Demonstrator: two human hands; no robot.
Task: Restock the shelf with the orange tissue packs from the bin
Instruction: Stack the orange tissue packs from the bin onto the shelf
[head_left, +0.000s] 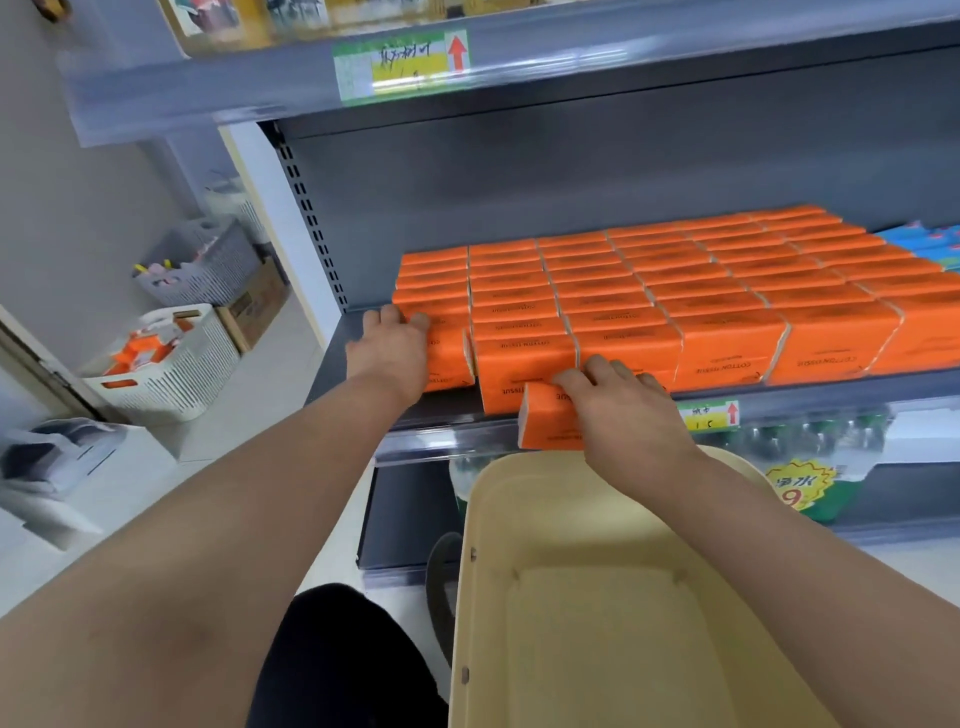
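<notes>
Our right grip (623, 415) pinches one orange pack (545, 423) from above, long axis along the shelf's (431, 415) front edge, touching the stacked packs (727, 291) just behind. Our left grip (389, 345), held open, presses the front pack (447, 364) at the shelf's left end. We count six columns across, one pack in hand, none visible in the one bin (478, 519).

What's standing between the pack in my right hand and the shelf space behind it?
The front row of orange packs stands directly behind the held pack, which the right hand grips at the shelf lip.
</notes>
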